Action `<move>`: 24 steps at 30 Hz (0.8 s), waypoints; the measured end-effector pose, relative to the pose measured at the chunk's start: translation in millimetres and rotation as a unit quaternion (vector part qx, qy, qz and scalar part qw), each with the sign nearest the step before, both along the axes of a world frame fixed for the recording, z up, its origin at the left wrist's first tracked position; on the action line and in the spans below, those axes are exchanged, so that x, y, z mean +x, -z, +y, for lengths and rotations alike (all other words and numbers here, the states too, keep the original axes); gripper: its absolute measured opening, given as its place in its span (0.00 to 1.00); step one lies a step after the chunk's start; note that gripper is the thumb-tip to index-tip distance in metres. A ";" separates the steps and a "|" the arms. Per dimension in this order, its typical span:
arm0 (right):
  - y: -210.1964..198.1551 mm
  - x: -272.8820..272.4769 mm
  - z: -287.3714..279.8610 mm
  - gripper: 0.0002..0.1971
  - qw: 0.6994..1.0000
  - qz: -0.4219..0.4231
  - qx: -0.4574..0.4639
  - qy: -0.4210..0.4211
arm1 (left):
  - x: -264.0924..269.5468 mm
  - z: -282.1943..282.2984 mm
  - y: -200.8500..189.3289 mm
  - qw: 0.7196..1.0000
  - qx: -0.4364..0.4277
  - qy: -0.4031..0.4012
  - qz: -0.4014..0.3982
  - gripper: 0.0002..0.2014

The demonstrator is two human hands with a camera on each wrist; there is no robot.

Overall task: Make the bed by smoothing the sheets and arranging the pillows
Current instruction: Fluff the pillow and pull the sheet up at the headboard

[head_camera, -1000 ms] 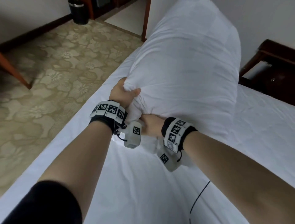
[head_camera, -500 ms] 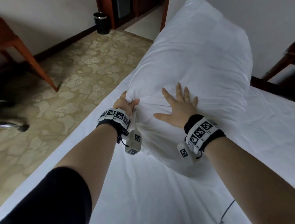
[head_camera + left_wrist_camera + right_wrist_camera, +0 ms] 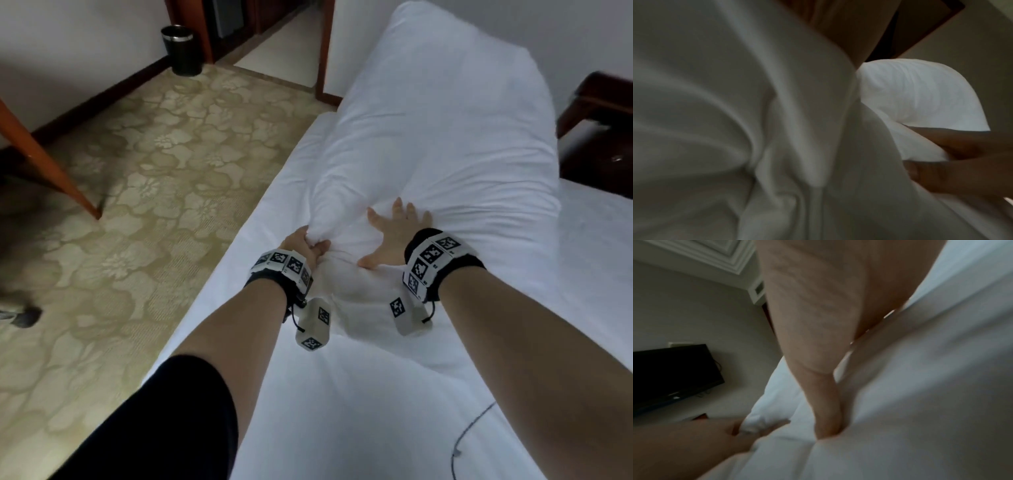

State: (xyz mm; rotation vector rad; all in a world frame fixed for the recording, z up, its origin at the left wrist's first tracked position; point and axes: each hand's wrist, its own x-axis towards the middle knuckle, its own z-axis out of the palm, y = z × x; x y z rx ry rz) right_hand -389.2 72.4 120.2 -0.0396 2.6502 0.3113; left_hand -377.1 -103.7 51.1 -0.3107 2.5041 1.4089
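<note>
A large white pillow (image 3: 445, 130) lies lengthwise on the bed's white sheet (image 3: 359, 411). My left hand (image 3: 305, 245) grips the pillow's near left corner, fingers and thumb pinching a bunch of its cover. In the left wrist view the left hand's fingers (image 3: 962, 162) curl around the pillow's white corner (image 3: 920, 97). My right hand (image 3: 394, 236) lies flat on the pillow's near end, fingers spread and straight, pressing into it. From the right wrist camera, the right thumb (image 3: 826, 402) sinks into the pillow (image 3: 920, 386), with the left hand (image 3: 731, 431) gripping the corner below.
Patterned carpet (image 3: 137, 205) runs along the bed's left side. A black bin (image 3: 178, 51) stands by the far wall, and an orange chair leg (image 3: 51, 164) slants at left. A dark wooden nightstand (image 3: 603, 137) sits right of the pillow. A thin black cable (image 3: 472, 428) lies on the sheet.
The right hand let go of the pillow's corner and now lies flat with spread fingers on it. The pillow has dropped from raised to lying on the bed. The left hand keeps its grip.
</note>
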 end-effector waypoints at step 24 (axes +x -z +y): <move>41.3 2.7 -120.9 0.44 0.963 -0.031 -0.105 0.246 | -138.1 -46.0 -63.1 0.751 -0.246 0.544 0.281 0.32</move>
